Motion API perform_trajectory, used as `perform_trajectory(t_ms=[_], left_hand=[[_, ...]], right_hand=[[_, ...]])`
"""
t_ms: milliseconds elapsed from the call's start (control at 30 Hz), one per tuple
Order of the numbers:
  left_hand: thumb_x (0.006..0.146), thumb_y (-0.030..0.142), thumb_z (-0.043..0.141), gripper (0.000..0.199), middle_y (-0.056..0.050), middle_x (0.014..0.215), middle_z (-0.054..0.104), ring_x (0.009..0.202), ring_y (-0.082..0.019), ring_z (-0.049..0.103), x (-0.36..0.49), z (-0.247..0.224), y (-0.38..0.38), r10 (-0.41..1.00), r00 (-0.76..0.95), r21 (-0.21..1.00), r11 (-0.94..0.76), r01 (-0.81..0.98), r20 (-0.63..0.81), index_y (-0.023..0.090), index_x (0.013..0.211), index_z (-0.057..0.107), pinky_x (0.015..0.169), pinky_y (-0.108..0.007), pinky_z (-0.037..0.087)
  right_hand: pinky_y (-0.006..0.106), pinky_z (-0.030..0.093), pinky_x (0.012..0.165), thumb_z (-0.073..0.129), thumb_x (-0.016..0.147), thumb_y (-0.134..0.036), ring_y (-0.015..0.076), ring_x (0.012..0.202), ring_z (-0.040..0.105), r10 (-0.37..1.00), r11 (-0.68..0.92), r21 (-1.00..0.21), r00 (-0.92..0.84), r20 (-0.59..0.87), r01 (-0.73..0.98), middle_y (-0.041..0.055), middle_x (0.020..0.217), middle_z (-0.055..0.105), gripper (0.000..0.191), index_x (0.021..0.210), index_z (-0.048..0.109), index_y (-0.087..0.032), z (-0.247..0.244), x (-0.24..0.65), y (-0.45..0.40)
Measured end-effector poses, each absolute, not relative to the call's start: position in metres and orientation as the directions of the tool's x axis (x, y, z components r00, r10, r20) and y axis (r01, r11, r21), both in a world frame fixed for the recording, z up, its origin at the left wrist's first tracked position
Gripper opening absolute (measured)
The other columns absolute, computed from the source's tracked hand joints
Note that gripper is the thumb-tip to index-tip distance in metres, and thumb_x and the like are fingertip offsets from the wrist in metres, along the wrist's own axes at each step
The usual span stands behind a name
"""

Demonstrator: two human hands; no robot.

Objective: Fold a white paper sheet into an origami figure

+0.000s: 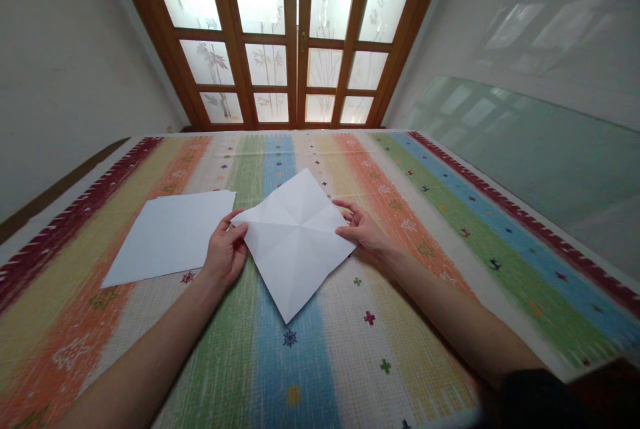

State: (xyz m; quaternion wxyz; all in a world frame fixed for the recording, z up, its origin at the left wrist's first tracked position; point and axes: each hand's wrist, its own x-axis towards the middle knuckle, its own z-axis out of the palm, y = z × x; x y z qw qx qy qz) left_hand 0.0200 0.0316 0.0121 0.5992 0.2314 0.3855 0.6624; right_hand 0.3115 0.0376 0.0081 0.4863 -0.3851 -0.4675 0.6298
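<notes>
Pinching opposite corners, the left hand and right hand, well apart, hold a creased white paper square over the striped tablecloth! Beyond, wooden-framed frosted-glass doors glow between pale walls.

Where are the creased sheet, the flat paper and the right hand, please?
Creased sheet (300,239), head view: middle of its upper face.
Flat paper (165,236), head view: middle of its top surface.
Right hand (366,230), head view: middle of the hand.
</notes>
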Motion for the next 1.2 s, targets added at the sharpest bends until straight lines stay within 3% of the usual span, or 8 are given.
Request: perform_trajectory(t_ms=[267, 467, 600, 700, 767, 1033, 1200], left_hand=[[0.062, 0.002, 0.073, 0.036, 0.0, 0.074, 0.068, 0.064, -0.01, 0.064, 0.021, 0.01, 0.03, 0.973, -0.163, 0.789, 0.031, -0.613, -0.165, 0.016, 0.094, 0.064, 0.063, -0.018, 0.056], [0.062, 0.008, 0.076, 0.043, -0.003, 0.091, 0.07, 0.08, -0.016, 0.068, 0.028, 0.014, 0.025, 0.987, -0.095, 0.787, 0.042, -0.615, -0.128, 0.018, 0.102, 0.061, 0.074, -0.026, 0.059], [0.062, 0.009, 0.078, 0.073, -0.003, 0.095, 0.069, 0.084, -0.019, 0.069, 0.033, 0.017, 0.019, 0.994, -0.04, 0.799, 0.061, -0.598, -0.106, 0.025, 0.128, 0.051, 0.079, -0.03, 0.058], [0.059, 0.006, 0.08, 0.102, -0.001, 0.09, 0.068, 0.075, -0.016, 0.069, 0.035, 0.016, 0.017, 0.988, -0.066, 0.829, 0.079, -0.554, -0.138, 0.032, 0.145, 0.032, 0.073, -0.027, 0.058], [0.056, 0.004, 0.081, 0.11, -0.001, 0.089, 0.069, 0.073, -0.015, 0.069, 0.037, 0.014, 0.015, 0.989, -0.075, 0.86, 0.072, -0.505, -0.128, 0.031, 0.149, 0.027, 0.071, -0.025, 0.057], [0.052, 0.006, 0.084, 0.07, -0.009, 0.103, 0.071, 0.088, -0.019, 0.07, 0.048, 0.01, 0.008, 0.986, -0.162, 0.937, -0.033, -0.348, -0.026, 0.017, 0.117, 0.062, 0.079, -0.028, 0.056], [0.053, 0.008, 0.084, 0.074, -0.009, 0.1, 0.073, 0.082, -0.017, 0.07, 0.048, 0.01, 0.008, 0.977, -0.201, 0.937, -0.005, -0.348, -0.069, 0.014, 0.123, 0.062, 0.074, -0.024, 0.057]], right_hand=[[0.033, 0.056, 0.068, 0.083, 0.054, -0.02, 0.0188, 0.081, 0.066, 0.98, -0.066, -0.966, -0.197, -0.016, -0.25, 0.0036, 0.1, 0.067, 0.071, 0.119, 0.054, -0.026, 0.008, 0.31, 0.037], [0.033, 0.055, 0.069, 0.082, 0.055, -0.023, 0.0188, 0.081, 0.066, 0.989, -0.007, -0.971, -0.148, 0.029, -0.241, 0.003, 0.099, 0.066, 0.067, 0.116, 0.054, -0.027, 0.008, 0.309, 0.038], [0.034, 0.055, 0.071, 0.081, 0.056, -0.025, 0.0204, 0.085, 0.065, 0.995, 0.038, -0.975, -0.082, 0.058, -0.219, 0.0044, 0.104, 0.066, 0.068, 0.117, 0.052, -0.027, 0.007, 0.309, 0.04], [0.035, 0.055, 0.07, 0.081, 0.057, -0.026, 0.0208, 0.085, 0.065, 0.997, 0.059, -0.976, -0.028, 0.066, -0.208, 0.0044, 0.105, 0.066, 0.069, 0.118, 0.05, -0.028, 0.007, 0.308, 0.04], [0.035, 0.055, 0.071, 0.08, 0.058, -0.027, 0.0212, 0.086, 0.065, 0.997, 0.074, -0.977, 0.003, 0.075, -0.199, 0.0047, 0.104, 0.066, 0.067, 0.118, 0.05, -0.027, 0.007, 0.307, 0.039], [0.036, 0.051, 0.081, 0.075, 0.061, -0.029, 0.0211, 0.094, 0.061, 0.981, 0.172, -0.985, 0.101, 0.168, -0.031, 0.0058, 0.107, 0.062, 0.052, 0.11, 0.057, -0.028, 0.007, 0.299, 0.033], [0.037, 0.049, 0.088, 0.076, 0.061, -0.03, 0.0222, 0.102, 0.058, 0.982, 0.179, -0.984, 0.062, 0.178, -0.014, 0.0049, 0.108, 0.062, 0.048, 0.106, 0.06, -0.028, 0.006, 0.295, 0.032]])
